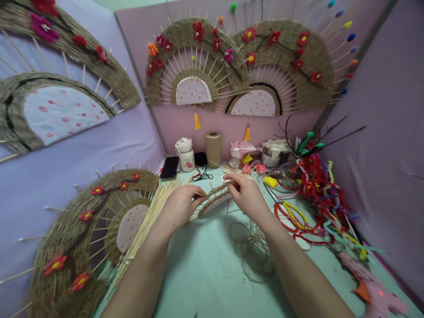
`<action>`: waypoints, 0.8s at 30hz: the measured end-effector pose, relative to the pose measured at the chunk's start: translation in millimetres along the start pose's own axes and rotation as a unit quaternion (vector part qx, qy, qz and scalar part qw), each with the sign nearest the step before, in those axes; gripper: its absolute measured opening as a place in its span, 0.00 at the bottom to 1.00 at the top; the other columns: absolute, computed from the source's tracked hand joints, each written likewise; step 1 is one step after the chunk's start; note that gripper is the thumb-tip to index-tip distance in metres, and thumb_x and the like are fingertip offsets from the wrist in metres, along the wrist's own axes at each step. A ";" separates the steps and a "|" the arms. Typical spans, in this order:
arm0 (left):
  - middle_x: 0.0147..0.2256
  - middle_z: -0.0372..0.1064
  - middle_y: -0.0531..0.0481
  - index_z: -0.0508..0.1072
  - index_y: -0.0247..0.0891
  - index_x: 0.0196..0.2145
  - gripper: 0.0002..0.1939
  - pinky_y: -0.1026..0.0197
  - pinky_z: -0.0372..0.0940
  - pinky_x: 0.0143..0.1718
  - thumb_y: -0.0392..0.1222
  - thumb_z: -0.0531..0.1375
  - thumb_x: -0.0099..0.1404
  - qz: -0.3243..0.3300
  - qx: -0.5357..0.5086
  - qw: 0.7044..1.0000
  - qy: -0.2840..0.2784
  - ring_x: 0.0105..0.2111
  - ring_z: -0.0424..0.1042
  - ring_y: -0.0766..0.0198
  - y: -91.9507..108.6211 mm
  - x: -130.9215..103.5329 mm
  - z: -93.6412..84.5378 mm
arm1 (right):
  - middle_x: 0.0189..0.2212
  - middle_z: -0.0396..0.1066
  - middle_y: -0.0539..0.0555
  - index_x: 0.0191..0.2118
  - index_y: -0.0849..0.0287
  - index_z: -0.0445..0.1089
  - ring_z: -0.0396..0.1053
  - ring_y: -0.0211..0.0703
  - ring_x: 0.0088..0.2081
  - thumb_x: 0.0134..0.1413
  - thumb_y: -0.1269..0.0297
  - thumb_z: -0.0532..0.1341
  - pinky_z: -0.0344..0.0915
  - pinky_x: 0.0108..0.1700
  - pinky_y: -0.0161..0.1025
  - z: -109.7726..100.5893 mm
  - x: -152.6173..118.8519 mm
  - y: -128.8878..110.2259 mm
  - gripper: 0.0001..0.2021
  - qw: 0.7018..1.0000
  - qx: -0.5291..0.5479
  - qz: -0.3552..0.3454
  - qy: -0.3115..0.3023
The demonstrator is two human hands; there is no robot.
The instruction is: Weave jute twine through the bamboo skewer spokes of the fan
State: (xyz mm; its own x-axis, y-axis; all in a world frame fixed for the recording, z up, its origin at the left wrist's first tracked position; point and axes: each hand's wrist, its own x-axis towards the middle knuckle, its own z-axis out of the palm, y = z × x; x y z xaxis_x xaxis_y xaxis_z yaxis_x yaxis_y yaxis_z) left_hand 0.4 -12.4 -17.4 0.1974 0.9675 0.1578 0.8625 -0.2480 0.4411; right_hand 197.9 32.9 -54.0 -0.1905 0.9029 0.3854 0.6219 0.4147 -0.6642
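Note:
A small half-round fan frame [213, 202], edged with brown twine and short sticks, is held just above the table between my hands. My left hand [182, 206] is closed in a pinch at its left end, where thin sticks show by the fingers. At the upper right of the frame, the thumb and fingers of my right hand [247, 194] are closed on its twine-wrapped edge. My fingers hide part of that edge. Loose twine [253, 247] lies in loops beneath my right wrist. A bundle of thin bamboo sticks [145, 216] lies left of my left forearm.
Scissors [276, 194], coloured pipe cleaners [318, 190] and a pink glue gun [371, 282] lie at right. Along the back stand a phone [170, 167], a white bottle [185, 154] and a twine spool [213, 150]. A finished woven fan [66, 225] leans at left.

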 end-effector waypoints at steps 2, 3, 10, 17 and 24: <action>0.35 0.77 0.50 0.78 0.41 0.34 0.09 0.61 0.62 0.38 0.38 0.57 0.61 0.001 -0.004 1.000 0.001 0.36 0.74 0.61 -2.3 1.2 1.3 | 0.34 0.77 0.51 0.40 0.55 0.75 0.73 0.43 0.36 0.53 0.70 0.54 0.63 0.39 0.37 3.8 2.0 5.4 0.13 0.999 0.025 -0.017 -0.014; 0.34 0.77 0.50 0.78 0.41 0.34 0.09 0.61 0.63 0.38 0.38 0.57 0.61 0.002 -0.005 1.000 0.003 0.35 0.74 0.61 -3.3 1.6 1.5 | 0.36 0.77 0.51 0.39 0.55 0.75 0.73 0.43 0.38 0.53 0.71 0.54 0.64 0.41 0.38 5.3 2.8 7.3 0.14 0.999 0.034 -0.027 -0.017; 0.35 0.77 0.51 0.78 0.42 0.34 0.10 0.62 0.64 0.37 0.41 0.55 0.62 -0.011 -0.023 1.000 0.010 0.37 0.74 0.61 -2.8 -9.7 -19.0 | 0.40 0.76 0.53 0.41 0.57 0.74 0.72 0.42 0.42 0.57 0.72 0.53 0.65 0.48 0.39 9.2 -3.5 -3.7 0.13 0.990 0.066 -0.125 0.017; 0.39 0.75 0.48 0.72 0.41 0.46 0.16 0.56 0.66 0.39 0.44 0.57 0.61 -0.090 0.013 0.996 -0.019 0.39 0.74 0.57 -6.6 -18.8 -37.9 | 0.41 0.77 0.52 0.43 0.53 0.73 0.73 0.44 0.42 0.57 0.71 0.54 0.66 0.46 0.41 25.1 -9.1 -13.3 0.13 0.994 0.020 -0.104 -0.027; 0.51 0.67 0.44 0.62 0.42 0.56 0.24 0.52 0.64 0.51 0.42 0.58 0.63 0.036 0.005 0.971 0.235 0.49 0.69 0.57 34.3 -39.1 -19.6 | 0.40 0.76 0.52 0.44 0.54 0.73 0.73 0.43 0.41 0.58 0.70 0.54 0.65 0.46 0.38 31.3 -11.3 -13.9 0.13 0.994 0.021 -0.103 -0.038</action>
State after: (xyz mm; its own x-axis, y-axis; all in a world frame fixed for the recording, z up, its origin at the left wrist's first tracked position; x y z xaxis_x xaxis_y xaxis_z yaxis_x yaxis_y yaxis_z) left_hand 13.1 -59.7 8.9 0.0257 0.8181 0.5745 0.8595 -0.3115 0.4052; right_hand 167.6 20.5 -69.2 -0.3682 0.8030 0.4686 0.5316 0.5953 -0.6024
